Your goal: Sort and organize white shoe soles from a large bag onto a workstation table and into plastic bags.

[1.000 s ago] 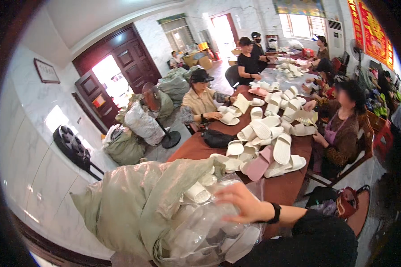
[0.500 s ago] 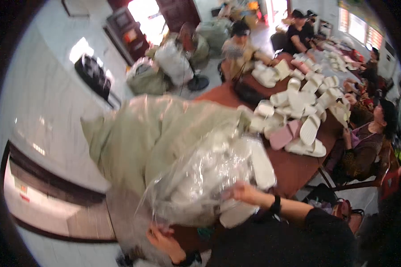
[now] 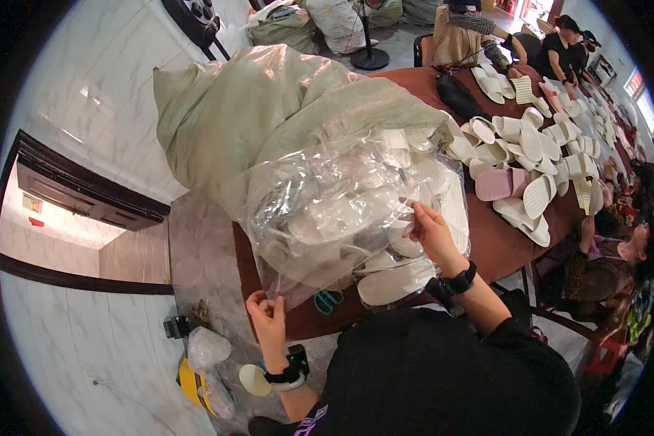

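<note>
A large clear plastic bag lies crumpled over white slippers in front of me. My left hand pinches its near left edge, fingers closed on the film. On the right, my right hand also grips the film between thumb and fingers, above a white slipper near the table's front edge. Behind the plastic, a bulging pale green sack rests on the brown-red table. A teal cord loop is by the table edge, right of my left hand.
White slippers and a pink slipper are heaped on the right. A dark object lies behind them. Several people sit around the table's far and right sides. A plastic-wrapped yellow item is on the floor at left.
The view has tilted down and steadied, so the sack and slippers appear higher. Both hands keep hold of the clear bag; its film looks more spread between them.
</note>
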`<control>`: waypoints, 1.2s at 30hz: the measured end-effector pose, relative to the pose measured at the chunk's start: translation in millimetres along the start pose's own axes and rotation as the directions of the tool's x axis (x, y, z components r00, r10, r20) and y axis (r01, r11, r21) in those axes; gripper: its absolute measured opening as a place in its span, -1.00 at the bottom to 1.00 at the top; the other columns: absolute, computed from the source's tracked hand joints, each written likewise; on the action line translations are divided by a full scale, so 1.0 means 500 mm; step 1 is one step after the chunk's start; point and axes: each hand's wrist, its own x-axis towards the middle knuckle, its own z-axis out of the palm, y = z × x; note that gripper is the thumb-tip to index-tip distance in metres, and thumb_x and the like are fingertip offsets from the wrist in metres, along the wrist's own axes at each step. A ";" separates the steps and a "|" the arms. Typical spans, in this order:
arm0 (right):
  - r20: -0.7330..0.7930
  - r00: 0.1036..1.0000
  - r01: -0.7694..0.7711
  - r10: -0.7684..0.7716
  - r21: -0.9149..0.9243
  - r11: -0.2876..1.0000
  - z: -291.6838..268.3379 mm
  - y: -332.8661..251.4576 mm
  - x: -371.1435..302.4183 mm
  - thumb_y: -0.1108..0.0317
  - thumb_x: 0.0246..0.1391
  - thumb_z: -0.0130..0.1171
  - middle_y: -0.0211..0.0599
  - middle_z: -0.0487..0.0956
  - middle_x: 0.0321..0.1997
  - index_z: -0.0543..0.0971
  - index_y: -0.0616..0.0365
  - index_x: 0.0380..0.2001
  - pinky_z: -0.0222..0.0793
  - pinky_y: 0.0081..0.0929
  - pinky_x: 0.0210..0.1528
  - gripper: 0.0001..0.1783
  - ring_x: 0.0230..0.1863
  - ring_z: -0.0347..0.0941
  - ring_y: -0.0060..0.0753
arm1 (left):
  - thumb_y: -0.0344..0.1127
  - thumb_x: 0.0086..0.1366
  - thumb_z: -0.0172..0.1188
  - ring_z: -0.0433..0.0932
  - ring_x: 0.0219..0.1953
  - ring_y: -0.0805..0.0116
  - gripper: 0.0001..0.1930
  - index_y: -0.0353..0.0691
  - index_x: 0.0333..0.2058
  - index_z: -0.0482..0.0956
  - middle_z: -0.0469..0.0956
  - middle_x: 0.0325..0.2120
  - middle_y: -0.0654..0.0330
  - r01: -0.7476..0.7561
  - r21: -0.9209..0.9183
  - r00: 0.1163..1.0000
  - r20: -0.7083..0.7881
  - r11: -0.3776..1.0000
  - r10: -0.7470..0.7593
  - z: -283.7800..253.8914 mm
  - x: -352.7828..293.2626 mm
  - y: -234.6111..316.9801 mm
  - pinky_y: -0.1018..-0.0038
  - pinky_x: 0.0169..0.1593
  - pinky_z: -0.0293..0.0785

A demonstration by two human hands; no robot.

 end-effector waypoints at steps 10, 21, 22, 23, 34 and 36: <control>0.067 0.992 -0.085 0.103 -0.228 0.970 -0.071 0.000 -0.030 0.17 0.24 -0.10 -0.38 0.55 -0.26 0.40 0.13 0.03 0.28 -0.72 -0.36 -0.61 -0.45 0.41 -0.66 | -0.52 0.23 0.06 0.40 -0.26 0.49 -0.73 -0.24 -0.14 0.22 0.38 -0.17 0.11 -0.325 -0.262 0.946 -0.075 0.909 0.316 0.038 0.099 0.041 0.64 -0.18 0.34; -0.592 0.782 -0.117 -0.194 -0.445 0.888 -0.415 0.031 -0.160 0.15 0.11 0.09 -0.24 0.51 -0.17 0.36 0.23 0.01 0.33 -0.60 -0.26 -0.52 -0.26 0.44 -0.51 | -0.46 0.29 -0.06 0.32 0.06 0.36 -0.64 -0.31 0.07 0.26 0.34 0.06 0.14 -0.431 -0.112 0.898 -0.155 0.895 0.413 -0.040 0.143 -0.068 0.50 0.07 0.28; -0.596 0.776 -0.146 -0.203 -0.484 0.863 -0.477 0.079 -0.166 0.04 0.05 0.15 -0.25 0.49 -0.14 0.34 0.25 0.01 0.33 -0.58 -0.25 -0.41 -0.23 0.44 -0.49 | -0.47 0.29 -0.06 0.31 0.08 0.35 -0.63 -0.30 0.08 0.26 0.32 0.08 0.14 -0.365 -0.340 0.928 -0.205 0.867 0.310 -0.031 0.147 -0.056 0.49 0.10 0.24; -0.628 0.772 -0.240 -0.101 -0.435 0.868 -0.495 0.108 -0.166 -0.02 0.04 0.14 -0.26 0.49 -0.14 0.34 0.24 0.01 0.32 -0.55 -0.22 -0.38 -0.21 0.43 -0.48 | -0.48 0.29 -0.06 0.30 0.10 0.33 -0.62 -0.29 0.09 0.26 0.30 0.11 0.14 -0.291 -0.546 0.953 -0.240 0.786 0.186 -0.027 0.147 -0.051 0.48 0.14 0.21; -0.467 0.881 -0.091 0.068 -0.027 0.995 -0.386 0.059 -0.092 0.35 0.07 0.13 -0.35 0.52 -0.34 0.45 0.27 -0.21 0.30 -0.62 -0.33 -0.75 -0.36 0.41 -0.56 | -0.40 0.28 0.00 0.29 0.08 0.32 -0.59 -0.19 0.12 0.29 0.29 0.12 0.20 -0.078 -0.762 0.991 -0.130 0.643 -0.034 -0.006 0.135 -0.034 0.45 0.08 0.26; -0.454 0.886 0.039 -0.089 -0.118 0.992 -0.306 -0.029 -0.094 0.39 0.07 0.10 -0.39 0.52 -0.36 0.44 0.28 -0.26 0.30 -0.66 -0.40 -0.80 -0.40 0.41 -0.60 | -0.38 0.28 0.01 0.29 0.09 0.34 -0.60 -0.23 0.10 0.31 0.29 0.11 0.19 -0.175 -0.702 0.984 -0.138 0.691 0.110 -0.018 0.128 -0.039 0.47 0.07 0.27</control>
